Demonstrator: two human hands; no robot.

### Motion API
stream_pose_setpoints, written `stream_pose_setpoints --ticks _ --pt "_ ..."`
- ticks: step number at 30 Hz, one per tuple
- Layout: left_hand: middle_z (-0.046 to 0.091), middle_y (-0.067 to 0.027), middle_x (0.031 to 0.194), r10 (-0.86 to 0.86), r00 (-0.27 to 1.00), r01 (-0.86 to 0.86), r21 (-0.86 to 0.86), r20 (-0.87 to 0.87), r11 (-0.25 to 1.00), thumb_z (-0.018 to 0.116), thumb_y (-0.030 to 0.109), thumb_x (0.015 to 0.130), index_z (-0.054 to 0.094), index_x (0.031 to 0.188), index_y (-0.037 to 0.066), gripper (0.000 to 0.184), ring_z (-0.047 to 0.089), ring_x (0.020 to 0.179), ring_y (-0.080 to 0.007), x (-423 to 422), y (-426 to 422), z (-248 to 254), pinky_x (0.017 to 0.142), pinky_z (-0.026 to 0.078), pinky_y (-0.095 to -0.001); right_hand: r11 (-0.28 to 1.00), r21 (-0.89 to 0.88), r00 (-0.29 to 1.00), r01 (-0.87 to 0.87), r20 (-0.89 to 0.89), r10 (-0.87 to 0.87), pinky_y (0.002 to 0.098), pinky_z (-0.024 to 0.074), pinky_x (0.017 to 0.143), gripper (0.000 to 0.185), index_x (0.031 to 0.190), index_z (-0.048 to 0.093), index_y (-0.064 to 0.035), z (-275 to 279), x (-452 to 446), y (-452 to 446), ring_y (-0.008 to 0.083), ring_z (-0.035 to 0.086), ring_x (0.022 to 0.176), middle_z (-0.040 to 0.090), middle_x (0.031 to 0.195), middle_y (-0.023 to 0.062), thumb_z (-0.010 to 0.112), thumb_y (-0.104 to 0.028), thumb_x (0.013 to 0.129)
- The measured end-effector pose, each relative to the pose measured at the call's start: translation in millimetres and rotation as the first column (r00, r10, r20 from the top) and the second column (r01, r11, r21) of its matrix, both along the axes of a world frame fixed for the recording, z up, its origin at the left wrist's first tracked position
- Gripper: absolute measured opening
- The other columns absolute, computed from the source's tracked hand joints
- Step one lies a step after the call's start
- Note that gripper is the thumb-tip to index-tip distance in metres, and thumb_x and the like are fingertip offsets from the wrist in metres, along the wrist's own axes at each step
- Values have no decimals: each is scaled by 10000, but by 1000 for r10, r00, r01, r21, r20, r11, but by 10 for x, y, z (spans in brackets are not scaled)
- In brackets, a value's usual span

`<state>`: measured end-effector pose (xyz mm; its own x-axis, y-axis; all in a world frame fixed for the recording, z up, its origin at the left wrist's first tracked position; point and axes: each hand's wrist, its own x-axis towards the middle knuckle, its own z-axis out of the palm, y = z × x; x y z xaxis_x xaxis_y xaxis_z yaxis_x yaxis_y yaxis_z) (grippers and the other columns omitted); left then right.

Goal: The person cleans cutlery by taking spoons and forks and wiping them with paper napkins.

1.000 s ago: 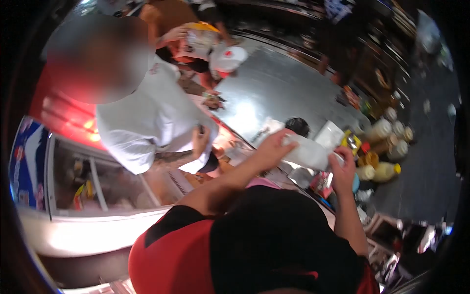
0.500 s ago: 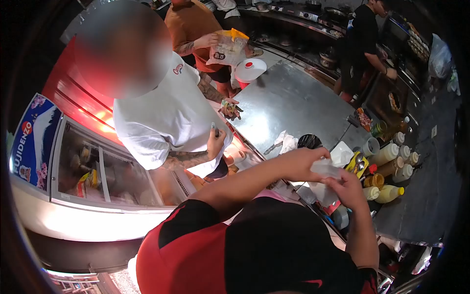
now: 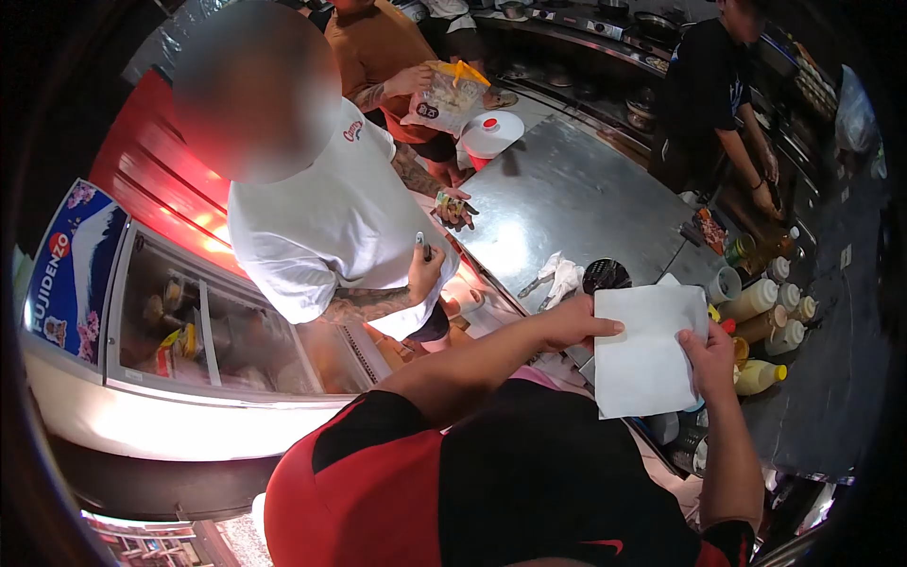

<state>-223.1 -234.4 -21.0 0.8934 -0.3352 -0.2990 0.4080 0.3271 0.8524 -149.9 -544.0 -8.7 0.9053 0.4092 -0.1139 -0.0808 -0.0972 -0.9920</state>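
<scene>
One white, rectangular paper sheet point(image 3: 647, 364) is stretching between the left hand point(image 3: 572, 324) and right hand point(image 3: 713, 362), each clamping an opposite edge. It's hanging beside the shiny grey metal table point(image 3: 590, 184). Step, I'm judging: holding it spread; next move is seemingly calling for an even grip.

We get a dim room with black, bowed edges. Red light glows on the panel point(image 3: 156, 203); white glare hits the counter point(image 3: 510, 236) and freezer point(image 3: 179, 416). One head point(image 3: 255, 90) is blurred; the paper point(image 3: 652, 354) looks bright.
</scene>
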Motion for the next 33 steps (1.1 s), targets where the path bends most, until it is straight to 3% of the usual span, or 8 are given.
stream_pose_setpoints --ticks 5,7,9,14,20,25,29,33 --pt "751 -45 1015 20 998 -37 343 53 938 732 365 1016 716 1256 25 416 713 857 -161 75 113 -160 695 592 -319 999 14 998 -51 33 50 344 549 947 407 1294 682 21 40 25 38 170 689 1051 746 1162 95 773 -127 925" --pt "749 -49 993 18 998 -44 438 63 898 733 365 1013 721 1233 12 416 697 830 -144 80 56 -155 684 583 -319 946 -306 977 -110 143 160 369 535 994 466 1326 681 7 -64 71 -92 183 684 1110 749 1191 105 763 -178 906" --pt "751 -63 983 -76 996 42 528 41 848 728 323 1017 730 1186 -5 369 692 849 -137 47 154 -64 693 571 -329 941 -312 990 -131 11 142 361 546 948 439 1284 693 2 -71 -14 -100 175 692 1054 753 1140 100 747 -257 933" --pt "740 -100 1225 -131 987 156 326 -98 932 763 191 975 650 1376 -20 468 702 1082 -179 9 566 -134 970 561 -339 917 -340 962 -206 103 254 389 546 900 431 1187 743 -17 -70 35 -49 261 725 985 769 1053 147 756 -369 939" --pt "734 -95 1249 -332 941 301 280 70 912 835 174 901 625 1406 -17 580 670 1171 -171 334 412 426 1021 533 -343 708 -612 796 -352 203 570 395 522 792 427 1044 719 -14 513 384 137 272 673 862 718 917 164 755 -423 925" --pt "772 -80 1065 -252 967 156 694 39 703 820 245 932 717 1260 -20 434 706 947 -158 430 248 480 868 563 -340 827 -456 839 -328 261 477 363 528 702 385 1068 723 -32 538 538 294 193 671 764 689 836 90 738 -403 965" --pt "775 -84 1028 -95 993 2 800 69 601 787 241 953 714 1224 -55 408 707 880 -163 275 413 506 806 565 -337 986 -168 1000 -10 -19 7 282 500 525 293 1047 694 -62 252 656 -23 111 613 552 677 812 38 682 -354 1024" --pt "769 -100 1059 162 985 -165 644 64 747 770 189 963 706 1215 -74 370 713 893 -170 18 654 396 808 567 -326 698 -704 987 132 30 -157 462 599 751 387 1024 726 24 -530 553 -431 341 756 778 754 842 192 653 -355 998"
